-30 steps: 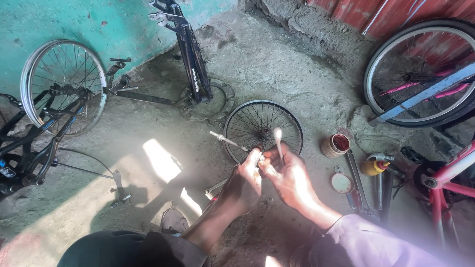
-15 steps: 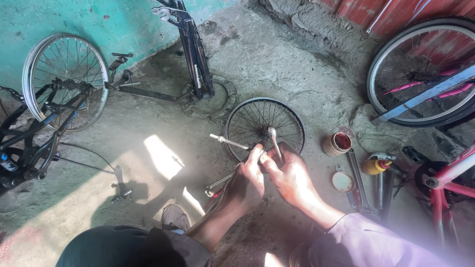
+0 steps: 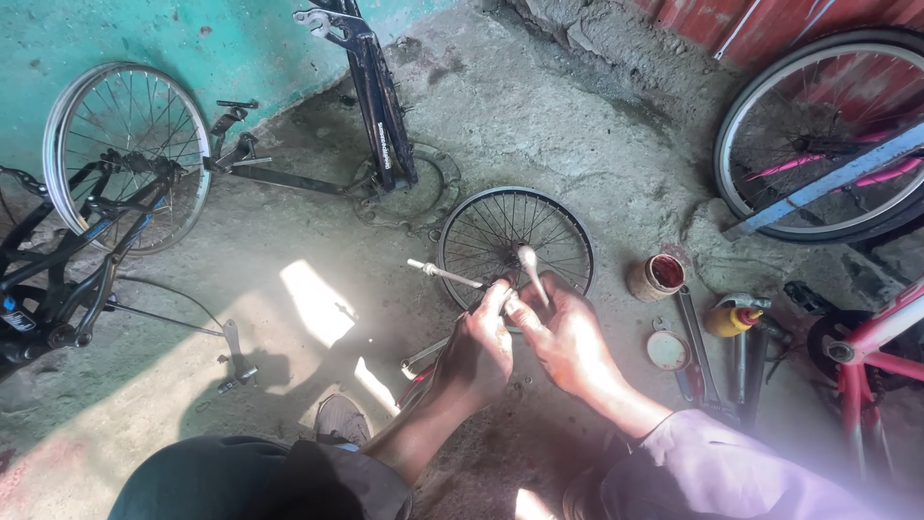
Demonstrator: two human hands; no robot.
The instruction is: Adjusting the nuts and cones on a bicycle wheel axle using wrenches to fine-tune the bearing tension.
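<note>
Holding things close to the body, both hands meet in the middle of the view. The left hand (image 3: 478, 349) is closed around a thin metal axle (image 3: 445, 275) that sticks out to the left, with a small nut near its far end. The right hand (image 3: 568, 339) is closed around a slim wrench (image 3: 532, 276) that points up and away; its end looks round and shiny. The fingertips of both hands touch where the two parts meet. To do this well, I think the left hand should keep the axle from spinning while the right hand turns the wrench in short, even moves, so the tool does not slip off. Below the hands you can see a dark knee and a shoe (image 3: 339, 420). Just past the hands a small wheel (image 3: 514, 241) lies flat on the rough grey floor (image 3: 289, 250), with a black rim and thin spokes like a spider web. To the right of it stands a rusty round tin (image 3: 655, 277) with red inside, and beside that a flat lid (image 3: 665, 350), long steel tools and a small yellow oil can (image 3: 733, 316). Farther off, a black bike frame (image 3: 375, 96) stands up by the teal wall (image 3: 144, 39), and a bigger silver wheel (image 3: 125, 154) leans at the left. A pink bike is at the right edge.
</note>
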